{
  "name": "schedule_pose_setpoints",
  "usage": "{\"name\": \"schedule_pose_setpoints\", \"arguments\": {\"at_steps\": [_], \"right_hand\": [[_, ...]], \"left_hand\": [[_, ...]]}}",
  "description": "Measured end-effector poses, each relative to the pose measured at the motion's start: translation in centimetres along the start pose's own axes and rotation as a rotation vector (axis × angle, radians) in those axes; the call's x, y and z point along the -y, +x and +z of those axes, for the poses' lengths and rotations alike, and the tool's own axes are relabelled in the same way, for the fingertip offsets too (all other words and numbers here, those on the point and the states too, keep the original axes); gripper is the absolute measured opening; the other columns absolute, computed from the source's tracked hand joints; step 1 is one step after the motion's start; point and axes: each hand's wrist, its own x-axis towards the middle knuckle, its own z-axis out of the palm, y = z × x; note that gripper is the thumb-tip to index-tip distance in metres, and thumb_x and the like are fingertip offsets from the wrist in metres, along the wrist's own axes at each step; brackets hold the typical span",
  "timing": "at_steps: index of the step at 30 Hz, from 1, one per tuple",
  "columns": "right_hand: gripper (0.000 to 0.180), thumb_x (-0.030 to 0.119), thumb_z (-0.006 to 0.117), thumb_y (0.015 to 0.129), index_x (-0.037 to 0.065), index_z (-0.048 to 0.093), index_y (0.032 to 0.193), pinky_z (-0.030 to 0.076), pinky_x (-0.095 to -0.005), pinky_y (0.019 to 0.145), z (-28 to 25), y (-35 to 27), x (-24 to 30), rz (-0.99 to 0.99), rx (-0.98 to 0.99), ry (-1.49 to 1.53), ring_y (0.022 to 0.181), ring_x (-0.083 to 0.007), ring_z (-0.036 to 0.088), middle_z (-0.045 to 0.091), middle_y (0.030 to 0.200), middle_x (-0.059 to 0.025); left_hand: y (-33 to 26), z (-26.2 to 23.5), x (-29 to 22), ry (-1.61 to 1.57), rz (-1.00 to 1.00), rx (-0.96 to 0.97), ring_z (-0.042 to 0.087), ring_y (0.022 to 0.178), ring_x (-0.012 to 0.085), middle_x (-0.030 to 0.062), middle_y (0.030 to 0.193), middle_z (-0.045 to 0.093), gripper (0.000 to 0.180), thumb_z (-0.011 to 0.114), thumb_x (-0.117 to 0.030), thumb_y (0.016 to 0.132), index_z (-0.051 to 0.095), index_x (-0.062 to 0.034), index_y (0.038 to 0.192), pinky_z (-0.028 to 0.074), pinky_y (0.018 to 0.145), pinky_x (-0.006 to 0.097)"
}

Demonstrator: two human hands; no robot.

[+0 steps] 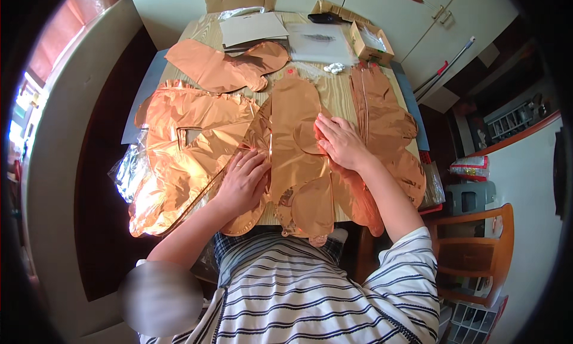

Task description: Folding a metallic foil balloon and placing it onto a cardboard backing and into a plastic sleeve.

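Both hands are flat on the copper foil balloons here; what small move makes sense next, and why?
Probably sweep the right hand outward over the middle foil balloon while the left hand pins the lower edge. Both palms lie open on it, and the foil looks creased and overlaps neighbouring pieces, so smoothing seems the likeliest continuation.

Near edge: copper foil balloons [292, 141] are covering nearly all the table [334, 93], so your flat hands are finding no bare wood here.
Far centre: a strip of bare wood is lying open beside the white beads [333, 67].
Far edge: papers [253, 27] and a cardboard box [371, 42] are blocking you.
Right: a wooden chair [477, 248] is crowding the table's side.
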Motion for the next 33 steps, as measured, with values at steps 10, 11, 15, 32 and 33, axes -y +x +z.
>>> {"name": "schedule_pose_setpoints", "arguments": {"at_steps": [10,11,15,32,33], "right_hand": [[0.052,0.028,0.058,0.099,0.004,0.053,0.144,0.035,-0.0468,0.109,0.9,0.2,0.4,-0.041,-0.080,-0.011,0.129,-0.0349,0.048,0.049,0.153,-0.0111],[0.052,0.028,0.058,0.098,0.004,0.053,0.144,0.036,-0.0467,0.109,0.8,-0.1,0.5,-0.037,-0.084,-0.022,0.128,-0.0346,0.048,0.049,0.154,-0.0111],[0.055,0.026,0.057,0.100,0.006,0.048,0.150,0.035,-0.0450,0.111,-0.1,-1.4,0.8,0.050,-0.008,-0.059,0.131,-0.0329,0.047,0.046,0.157,-0.0092],[0.055,0.028,0.055,0.101,0.005,0.045,0.150,0.035,-0.0443,0.112,-0.2,-1.9,0.5,0.081,0.006,-0.056,0.128,-0.0340,0.047,0.043,0.158,-0.0109],[0.055,0.028,0.055,0.101,0.005,0.045,0.150,0.035,-0.0446,0.112,-0.2,-1.9,0.5,0.078,0.012,-0.062,0.128,-0.0339,0.047,0.043,0.159,-0.0109]], "left_hand": [[-0.6,-0.1,-0.4,0.044,-0.055,0.026,0.047,0.138,0.0393,0.0167,0.142,0.057,0.042,0.061,-0.015,0.093,0.059,-0.0018,0.133,0.034,0.115,0.054],[-0.6,-0.2,-0.5,0.038,-0.056,0.031,0.047,0.138,0.0396,0.0170,0.142,0.057,0.042,0.062,-0.015,0.093,0.059,-0.0016,0.133,0.034,0.115,0.054],[-0.6,-0.2,-0.6,-0.005,-0.028,0.034,0.047,0.138,0.0404,0.0184,0.142,0.057,0.043,0.063,-0.015,0.093,0.059,-0.0006,0.133,0.035,0.115,0.053],[1.2,-1.5,-0.8,-0.060,-0.057,0.029,0.057,0.121,0.0368,0.0170,0.127,0.063,0.034,0.065,-0.013,0.090,0.061,-0.0003,0.122,0.045,0.102,0.047],[1.9,-1.7,-1.1,-0.060,-0.053,0.019,0.058,0.120,0.0365,0.0166,0.126,0.063,0.034,0.065,-0.014,0.090,0.062,-0.0004,0.121,0.045,0.100,0.047]]}}
